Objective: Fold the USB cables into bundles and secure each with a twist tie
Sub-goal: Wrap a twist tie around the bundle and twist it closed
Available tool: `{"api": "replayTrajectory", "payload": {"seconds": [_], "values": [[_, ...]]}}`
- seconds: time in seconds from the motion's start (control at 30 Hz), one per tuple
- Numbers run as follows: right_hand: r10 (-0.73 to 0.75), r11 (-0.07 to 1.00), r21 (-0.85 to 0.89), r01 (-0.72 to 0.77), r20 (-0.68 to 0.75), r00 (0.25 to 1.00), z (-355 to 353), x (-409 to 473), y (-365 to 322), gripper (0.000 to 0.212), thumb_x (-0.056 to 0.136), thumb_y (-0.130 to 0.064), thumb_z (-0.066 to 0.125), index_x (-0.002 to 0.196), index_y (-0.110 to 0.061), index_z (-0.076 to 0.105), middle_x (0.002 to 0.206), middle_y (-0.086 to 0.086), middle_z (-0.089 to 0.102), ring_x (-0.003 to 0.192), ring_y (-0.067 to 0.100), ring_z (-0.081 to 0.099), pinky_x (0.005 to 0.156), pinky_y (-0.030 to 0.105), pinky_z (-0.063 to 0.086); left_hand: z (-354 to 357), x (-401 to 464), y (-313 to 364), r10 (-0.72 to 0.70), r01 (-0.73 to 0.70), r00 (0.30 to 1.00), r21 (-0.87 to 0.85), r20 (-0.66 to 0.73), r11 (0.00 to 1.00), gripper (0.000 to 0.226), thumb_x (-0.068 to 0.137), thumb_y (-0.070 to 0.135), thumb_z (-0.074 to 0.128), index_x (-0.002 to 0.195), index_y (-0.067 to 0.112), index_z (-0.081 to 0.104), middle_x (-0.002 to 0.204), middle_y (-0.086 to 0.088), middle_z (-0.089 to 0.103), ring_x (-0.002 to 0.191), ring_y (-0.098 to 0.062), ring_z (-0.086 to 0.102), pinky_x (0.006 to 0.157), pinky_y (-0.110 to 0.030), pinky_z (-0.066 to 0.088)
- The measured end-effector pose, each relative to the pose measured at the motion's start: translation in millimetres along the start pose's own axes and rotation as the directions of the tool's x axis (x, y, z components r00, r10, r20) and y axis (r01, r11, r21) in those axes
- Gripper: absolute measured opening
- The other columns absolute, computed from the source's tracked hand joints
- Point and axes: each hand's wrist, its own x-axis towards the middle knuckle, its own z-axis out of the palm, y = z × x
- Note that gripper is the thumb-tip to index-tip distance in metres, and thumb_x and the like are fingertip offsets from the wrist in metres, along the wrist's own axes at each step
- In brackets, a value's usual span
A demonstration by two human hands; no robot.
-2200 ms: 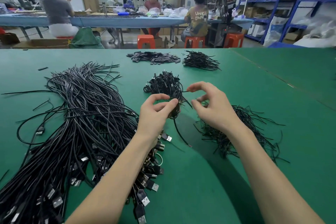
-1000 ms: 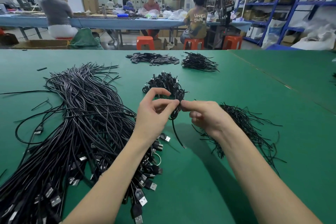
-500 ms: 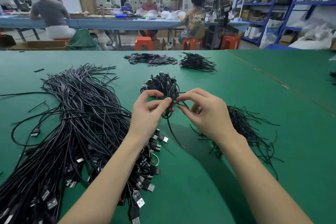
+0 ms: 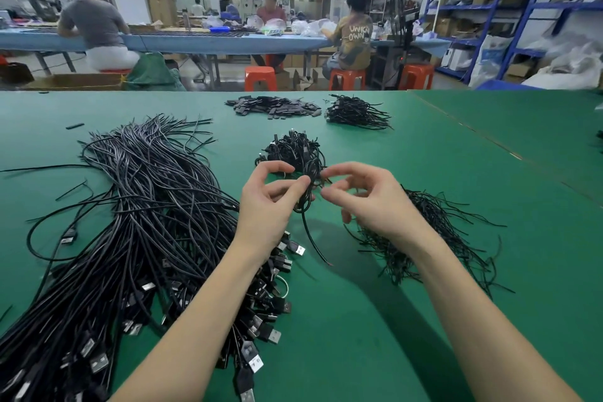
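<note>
The tabletop (image 4: 375, 320) is covered in a matt green mat, smooth and even. Left of the left hand (image 4: 267, 206), the loose USB cables (image 4: 146, 222) have slightly glossy black plastic jackets and plugs (image 4: 274, 334) with shiny bare metal shells. Right of that hand, the twist ties (image 4: 434, 238) look thin, black and dull. Beyond the tabletop stand glossy orange plastic stools (image 4: 260, 78).
</note>
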Motion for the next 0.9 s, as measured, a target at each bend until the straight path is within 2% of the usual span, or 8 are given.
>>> {"api": "replayTrajectory", "payload": {"seconds": [0.2, 0.43, 0.5, 0.57, 0.67, 0.7, 0.8, 0.9], "values": [[-0.34, 0.785, -0.532, 0.317, 0.057, 0.939, -16.1, 2.6, 4.0, 0.018, 0.087, -0.03, 0.078, 0.101, -0.04, 0.075, 0.088, -0.025, 0.07, 0.051, 0.01, 0.054, 0.059, 0.027, 0.046, -1.0, 1.1, -3.9, -0.053, 0.053, 0.997, 0.013, 0.057, 0.999, 0.026, 0.089, 0.028, 0.074, 0.106, 0.019, 0.056, 0.077, -0.005, 0.077, 0.073, -0.006, 0.069, 0.073, -0.009, 0.045], [-0.398, 0.843, -0.434, 0.318, -0.106, 0.911, 1.6, 1.5, 15.9, 0.006, 0.089, -0.032, 0.076, 0.085, -0.028, 0.075, 0.078, -0.02, 0.07, 0.051, 0.011, 0.052, 0.057, 0.022, 0.043, 0.2, 0.6, -2.9, -0.034, 0.034, 0.999, -0.016, 0.039, 0.999, 0.026, 0.088, 0.023, 0.076, 0.105, 0.018, 0.057, 0.08, -0.006, 0.077, 0.078, -0.015, 0.074, 0.075, -0.014, 0.05], [-0.228, 0.953, -0.247, 0.177, -0.195, 0.954, 12.4, 2.1, 16.5, 0.012, 0.091, -0.027, 0.075, 0.08, -0.023, 0.076, 0.072, -0.014, 0.072, 0.048, 0.006, 0.047, 0.051, 0.016, 0.038, 1.9, -0.7, -1.9, 0.0, 0.001, 1.0, -0.023, 0.014, 1.0, 0.026, 0.088, 0.02, 0.077, 0.104, 0.018, 0.057, 0.08, -0.007, 0.077, 0.077, -0.019, 0.074, 0.074, -0.017, 0.052], [0.215, 0.934, 0.317, -0.167, -0.124, 0.969, 17.8, 6.9, 14.2, 0.013, 0.09, -0.018, 0.072, 0.078, -0.015, 0.073, 0.067, -0.006, 0.069, 0.045, 0.007, 0.043, 0.04, 0.015, 0.032, 4.0, -2.0, -1.2, 0.039, -0.039, 0.999, -0.004, -0.009, 0.999, 0.025, 0.086, 0.022, 0.078, 0.102, 0.021, 0.058, 0.08, -0.007, 0.077, 0.075, -0.024, 0.07, 0.073, -0.026, 0.053], [0.487, 0.298, 0.798, -0.524, 0.345, 0.803, 22.8, 6.5, 11.0, 0.013, 0.082, -0.009, 0.07, 0.071, -0.01, 0.064, 0.066, -0.001, 0.059, 0.04, 0.002, 0.037, 0.03, 0.011, 0.019, 4.8, -3.6, -1.5, 0.077, -0.077, 0.997, 0.019, -0.018, 0.997, 0.024, 0.086, 0.026, 0.077, 0.1, 0.024, 0.058, 0.08, -0.006, 0.077, 0.07, -0.026, 0.059, 0.068, -0.037, 0.046], [0.485, 0.326, 0.78, -0.534, 0.347, 0.803, 24.3, 6.9, 11.3, 0.014, 0.084, -0.011, 0.07, 0.071, -0.011, 0.064, 0.068, -0.001, 0.06, 0.04, 0.002, 0.037, 0.03, 0.011, 0.019, 3.8, -3.2, -2.1, 0.074, -0.074, 0.997, 0.025, -0.021, 0.997, 0.024, 0.086, 0.026, 0.077, 0.1, 0.024, 0.058, 0.08, -0.007, 0.076, 0.07, -0.027, 0.059, 0.067, -0.037, 0.046], [0.253, 0.907, 0.36, -0.22, -0.047, 0.966, 23.3, 3.2, 15.0, 0.005, 0.092, -0.021, 0.072, 0.09, -0.017, 0.07, 0.081, -0.003, 0.07, 0.045, 0.01, 0.051, 0.039, 0.016, 0.033, 0.7, -1.5, -4.7, 0.033, -0.033, 0.999, 0.02, -0.03, 0.999, 0.024, 0.087, 0.025, 0.076, 0.102, 0.022, 0.057, 0.079, -0.006, 0.077, 0.075, -0.021, 0.071, 0.071, -0.024, 0.051], [-0.241, 0.967, -0.14, 0.213, -0.227, 0.944, 14.9, 2.7, 23.7, 0.016, 0.086, -0.023, 0.08, 0.099, -0.026, 0.071, 0.086, -0.011, 0.071, 0.052, 0.016, 0.061, 0.054, 0.02, 0.047, -0.1, 0.6, -7.3, 0.002, -0.001, 0.999, 0.027, -0.037, 1.0, 0.024, 0.087, 0.029, 0.076, 0.101, 0.025, 0.058, 0.079, -0.005, 0.077, 0.074, -0.017, 0.071, 0.07, -0.017, 0.052]]}}
